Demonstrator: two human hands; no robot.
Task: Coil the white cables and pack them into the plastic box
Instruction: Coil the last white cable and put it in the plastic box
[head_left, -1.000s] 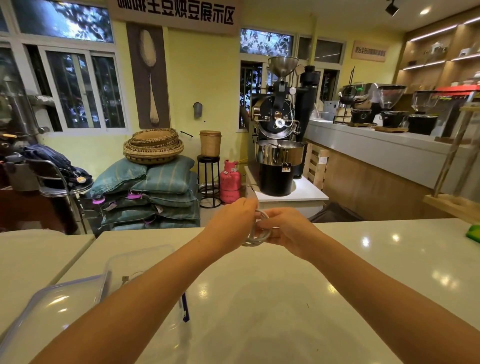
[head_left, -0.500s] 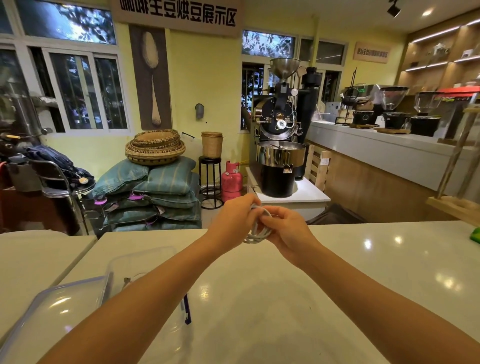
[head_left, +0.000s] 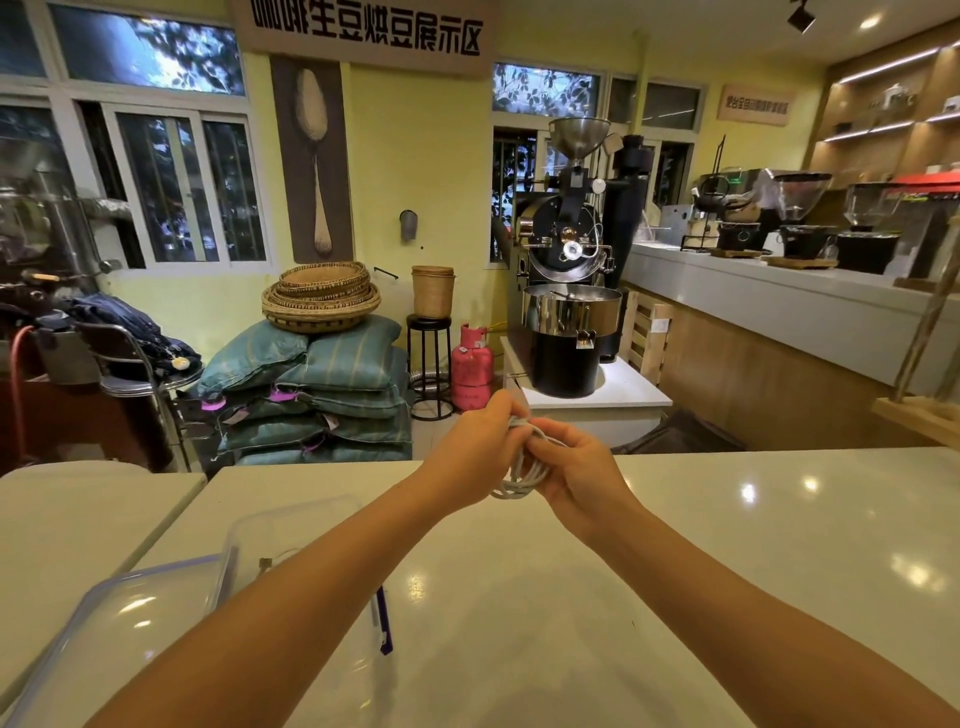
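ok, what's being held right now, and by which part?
One coiled white cable, held between both hands: left hand grips the coil's upper left side, right hand its right side. The bottom loops hang free.

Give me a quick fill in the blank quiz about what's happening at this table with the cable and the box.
1. The left hand and the right hand grip a coiled cable coloured ____.
2. The plastic box sits under the ____ forearm.
3. The gas cylinder on the floor is ____.
Missing words: white; left; pink.
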